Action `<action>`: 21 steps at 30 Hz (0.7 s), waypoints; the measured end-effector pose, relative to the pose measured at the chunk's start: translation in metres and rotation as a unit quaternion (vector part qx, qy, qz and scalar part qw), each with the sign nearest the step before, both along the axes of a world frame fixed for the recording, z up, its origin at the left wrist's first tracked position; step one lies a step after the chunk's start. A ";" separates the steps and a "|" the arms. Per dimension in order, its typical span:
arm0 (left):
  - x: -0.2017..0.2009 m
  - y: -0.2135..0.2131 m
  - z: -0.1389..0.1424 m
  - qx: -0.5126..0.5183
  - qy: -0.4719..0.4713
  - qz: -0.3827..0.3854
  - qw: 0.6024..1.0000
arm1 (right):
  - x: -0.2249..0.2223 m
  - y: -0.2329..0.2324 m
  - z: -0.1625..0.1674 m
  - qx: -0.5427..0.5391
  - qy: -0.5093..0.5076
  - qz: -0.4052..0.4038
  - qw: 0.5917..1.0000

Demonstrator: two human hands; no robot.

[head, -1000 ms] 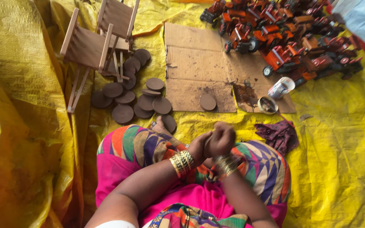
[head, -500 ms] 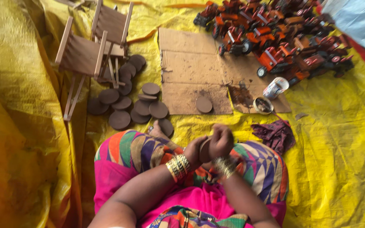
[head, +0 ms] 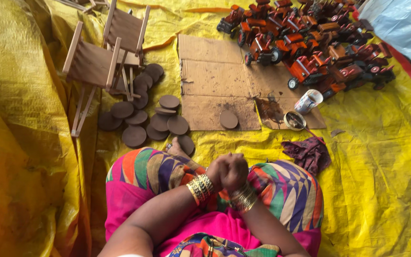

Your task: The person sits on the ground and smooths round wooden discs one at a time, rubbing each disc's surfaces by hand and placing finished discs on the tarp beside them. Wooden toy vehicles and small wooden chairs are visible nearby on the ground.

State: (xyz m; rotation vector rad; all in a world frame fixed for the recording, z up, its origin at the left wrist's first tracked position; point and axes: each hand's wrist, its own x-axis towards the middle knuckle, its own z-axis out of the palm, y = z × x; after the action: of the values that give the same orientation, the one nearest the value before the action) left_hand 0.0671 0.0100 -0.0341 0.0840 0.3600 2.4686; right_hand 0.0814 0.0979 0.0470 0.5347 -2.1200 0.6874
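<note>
Right, the person is sitting on the floor, which a yellow tarpaulin (head: pixel 372 190) is covering from edge to edge, wrinkling and bunching up high along the left. Both hands are meeting over the lap: the left hand (head: pixel 218 172) and the right hand (head: pixel 236 172) are pressing together, fingers curling shut, and whether anything is sitting between them I cannot tell (the knuckles are hiding the palms). Gold bangles (head: pixel 200 188) are ringing the left wrist, and more are circling the right. The knees are wearing a bright patterned cloth (head: pixel 286 188) over pink.

Just ahead of the knees, dark round wooden discs (head: pixel 141 119) are lying in a loose heap, some overlapping, one touching the bare toes. A single disc (head: pixel 229 119) is resting apart on a flattened cardboard sheet (head: pixel 210 76), which is showing a dark stain near its right end. Two small wooden slatted frames (head: pixel 103 52) are tilting above the heap. Beyond the cardboard, a crowd of red-orange toy tractors (head: pixel 310 43) is packing the far corner. A small tin cup (head: pixel 308 101) is lying on its side beside a shallow dish (head: pixel 294 120), and a dark purple rag (head: pixel 309 153) is crumpling just beside the right knee. A blue sheet (head: pixel 400 24) is edging in at top right.
</note>
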 end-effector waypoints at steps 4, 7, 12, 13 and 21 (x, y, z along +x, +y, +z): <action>0.002 -0.001 -0.003 -0.041 -0.032 0.007 0.999 | -0.003 -0.004 0.005 -0.142 -0.022 -0.097 0.985; 0.002 -0.003 -0.005 -0.041 -0.040 0.000 0.998 | -0.001 -0.007 0.003 -0.106 -0.010 -0.075 0.991; -0.003 -0.001 -0.006 0.096 0.028 -0.015 0.995 | 0.004 -0.007 -0.007 0.000 -0.002 -0.044 0.999; -0.004 0.000 -0.005 0.030 -0.018 0.005 0.999 | 0.003 -0.007 -0.008 -0.029 -0.023 -0.064 0.997; -0.005 -0.005 -0.004 0.020 -0.042 -0.011 0.999 | 0.004 -0.010 -0.003 0.016 0.017 -0.045 0.999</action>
State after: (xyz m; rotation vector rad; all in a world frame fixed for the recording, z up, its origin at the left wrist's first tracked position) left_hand 0.0624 0.0052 -0.0384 0.0001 0.2723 2.4498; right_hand 0.0849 0.0876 0.0438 0.4621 -2.1128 0.5920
